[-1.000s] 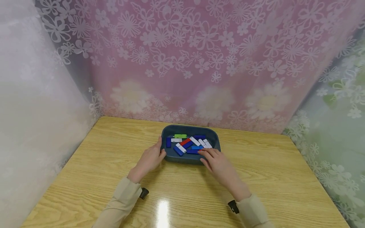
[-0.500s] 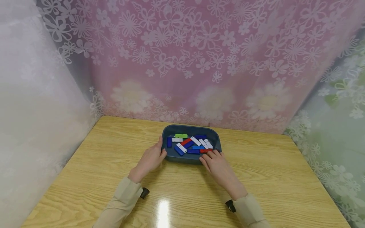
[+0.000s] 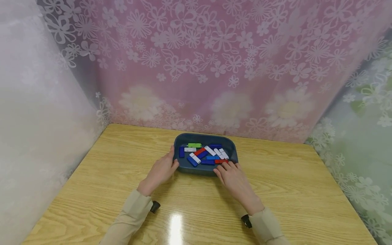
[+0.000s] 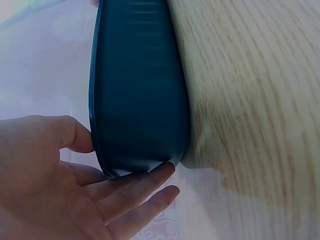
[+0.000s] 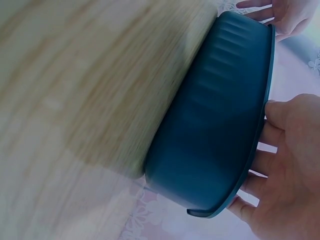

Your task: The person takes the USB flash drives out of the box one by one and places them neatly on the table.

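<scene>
A dark blue-green plastic basin [image 3: 183, 168] stands on the table with several USB sticks lying inside. My left hand [image 3: 160, 170] rests against its left end, straight fingers along the outer wall and thumb at the front corner. Over the front rim on the right, my right hand [image 3: 234, 178] grips the basin, thumb outside and fingertips reaching inside. Those fingertips are beside a red USB stick [image 3: 219, 161] and partly hide it. Further left lie blue [image 3: 208, 162], white [image 3: 190, 149], green [image 3: 194, 145] and red-and-blue [image 3: 200, 152] sticks.
The wood-grain table [image 3: 196, 207] runs in front of the basin and to both sides. A pink flowered curtain [image 3: 199, 68] hangs at its back edge. Pale cloths hang left [image 3: 39, 119] and right [image 3: 367, 136]. Dark wrist cameras show on both sleeves.
My right fingers have let go of the red USB stick, now lying by the front rim, and have drawn back onto the rim. My left hand has stayed in place.
</scene>
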Demonstrator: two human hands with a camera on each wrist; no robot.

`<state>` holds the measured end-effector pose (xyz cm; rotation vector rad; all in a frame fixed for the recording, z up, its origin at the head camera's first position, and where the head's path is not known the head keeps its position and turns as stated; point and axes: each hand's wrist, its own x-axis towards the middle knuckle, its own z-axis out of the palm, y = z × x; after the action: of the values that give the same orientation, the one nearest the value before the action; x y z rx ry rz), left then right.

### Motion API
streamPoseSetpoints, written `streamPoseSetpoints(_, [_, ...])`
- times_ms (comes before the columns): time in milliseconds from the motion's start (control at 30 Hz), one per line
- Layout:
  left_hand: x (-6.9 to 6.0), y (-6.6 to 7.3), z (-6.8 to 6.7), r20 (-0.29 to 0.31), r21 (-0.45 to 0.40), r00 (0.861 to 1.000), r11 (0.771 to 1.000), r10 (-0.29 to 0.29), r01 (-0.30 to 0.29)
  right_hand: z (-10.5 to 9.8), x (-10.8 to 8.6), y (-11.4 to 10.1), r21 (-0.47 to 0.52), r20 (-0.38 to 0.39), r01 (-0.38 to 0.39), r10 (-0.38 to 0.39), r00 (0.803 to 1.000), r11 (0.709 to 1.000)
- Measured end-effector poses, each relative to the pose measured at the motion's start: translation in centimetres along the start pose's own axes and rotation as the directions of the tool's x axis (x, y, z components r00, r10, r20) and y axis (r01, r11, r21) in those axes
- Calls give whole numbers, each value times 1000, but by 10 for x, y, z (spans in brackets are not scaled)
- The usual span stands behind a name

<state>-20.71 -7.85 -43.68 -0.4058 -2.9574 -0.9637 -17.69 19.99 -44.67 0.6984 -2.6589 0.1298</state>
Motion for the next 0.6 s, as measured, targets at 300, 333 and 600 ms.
streamPoseSetpoints(300, [4,2,-9,-82,83,996,997,17,-10,-1,1,-2,-4,25,-28,28,999,1000])
streamPoseSetpoints(333, [6,3,-11,-101,87,995,996,17,-8,-1,1,-2,-5,28,-31,32,999,999])
streamPoseSetpoints(600, [24,24,-25,-196,92,979,995,56,-38,-3,1,-3,-7,32,-32,32,999,999])
